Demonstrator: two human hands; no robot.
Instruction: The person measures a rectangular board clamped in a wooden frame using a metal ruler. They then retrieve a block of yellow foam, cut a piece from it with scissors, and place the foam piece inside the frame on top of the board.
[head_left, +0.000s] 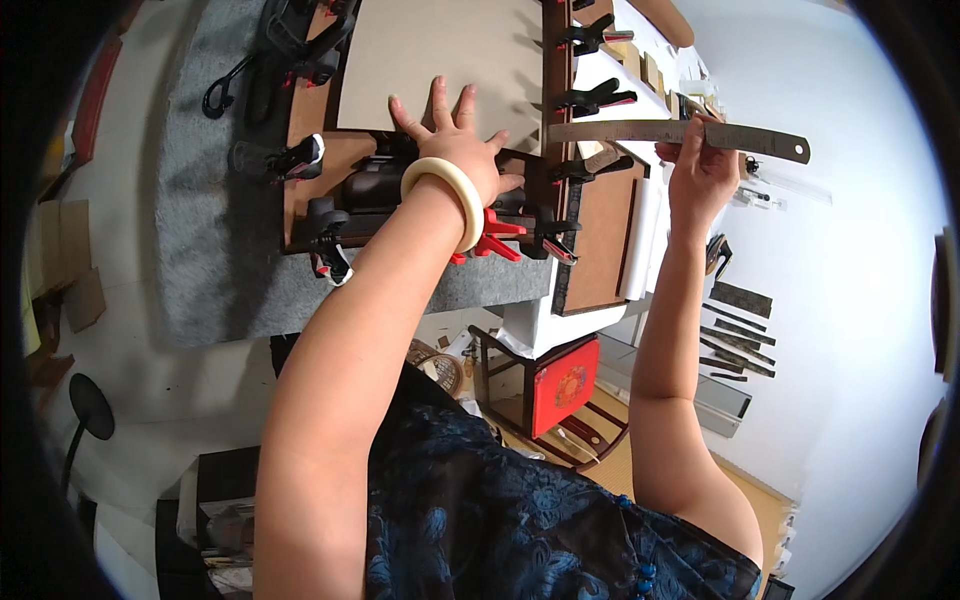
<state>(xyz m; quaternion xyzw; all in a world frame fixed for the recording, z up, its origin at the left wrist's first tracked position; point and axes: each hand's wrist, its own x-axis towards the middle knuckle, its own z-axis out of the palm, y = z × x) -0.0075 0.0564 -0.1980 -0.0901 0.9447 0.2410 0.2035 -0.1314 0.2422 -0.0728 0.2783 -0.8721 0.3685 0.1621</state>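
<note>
My left hand [455, 145], with a cream bangle [470, 205] at its wrist, is spread over the near edge of a flat beige board [440, 50]. Its fingertips rest on or just over the board, and nothing is in its grasp. In my right hand [703, 180] is a metal ruler [760, 141], pinched between thumb and fingers. The ruler lies nearly level, its far-left end reaching the right side of the brown wooden frame [559, 60] around the board. Black spring clamps [597, 97] grip the frame's sides. Dark rounded objects [380, 187] sit beneath my left hand.
Red clamp handles [497, 236] stick out below my left wrist. Grey felt [220, 240] covers the table. A brown panel [600, 235] and white roll [640, 235] lie to the right. Below stands a chair with a red cushion [566, 387]. Dark strips [740, 330] lie at the right.
</note>
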